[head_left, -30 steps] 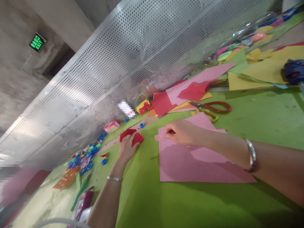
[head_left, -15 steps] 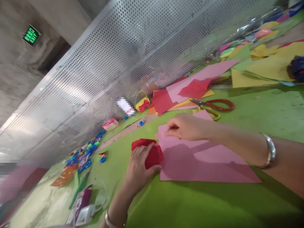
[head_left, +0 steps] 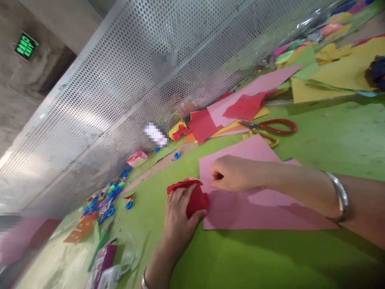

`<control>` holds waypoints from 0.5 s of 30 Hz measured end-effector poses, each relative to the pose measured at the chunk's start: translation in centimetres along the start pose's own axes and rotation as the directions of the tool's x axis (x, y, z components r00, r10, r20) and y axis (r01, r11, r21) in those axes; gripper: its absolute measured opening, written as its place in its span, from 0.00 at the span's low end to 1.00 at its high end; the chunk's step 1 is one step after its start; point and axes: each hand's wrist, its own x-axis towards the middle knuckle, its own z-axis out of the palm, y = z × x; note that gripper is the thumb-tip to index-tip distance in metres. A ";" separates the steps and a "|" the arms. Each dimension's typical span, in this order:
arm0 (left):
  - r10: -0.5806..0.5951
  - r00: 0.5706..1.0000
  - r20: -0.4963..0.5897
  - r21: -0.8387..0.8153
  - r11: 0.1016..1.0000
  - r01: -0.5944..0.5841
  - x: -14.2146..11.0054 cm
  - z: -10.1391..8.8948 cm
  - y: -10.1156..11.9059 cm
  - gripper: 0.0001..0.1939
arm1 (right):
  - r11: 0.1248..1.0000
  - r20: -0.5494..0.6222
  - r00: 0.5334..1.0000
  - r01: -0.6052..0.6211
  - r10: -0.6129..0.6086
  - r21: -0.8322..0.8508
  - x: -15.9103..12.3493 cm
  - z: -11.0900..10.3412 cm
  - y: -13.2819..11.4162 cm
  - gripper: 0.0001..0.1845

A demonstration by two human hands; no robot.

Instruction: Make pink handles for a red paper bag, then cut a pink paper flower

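My left hand presses on a red folded paper piece, fingers over its top and thumb along its near side. That piece stands at the left edge of a pink paper sheet lying on the green tabletop. Over the sheet's upper left part is my right hand, its fingers curled into a pinch. Whatever is between those fingertips, if anything, is hidden. Behind the right hand lie scissors with one red and one yellow handle.
Red, pink and orange paper lies along the perforated metal panel. Yellow sheets are at the right. Several small blue rings, a pink paper box, a green-handled tool and a purple box are at the left.
My right hand has moved slightly down toward me over the pink sheet. The red paper piece has tilted a little under my left hand, and the view has shifted slightly.
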 end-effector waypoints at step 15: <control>-0.003 1.000 -0.006 -0.046 0.999 0.002 0.1 0.1 0.4 0.29 | 0.990 0.094 0.987 -0.133 0.129 0.038 -0.4 -0.5 -0.9 0.13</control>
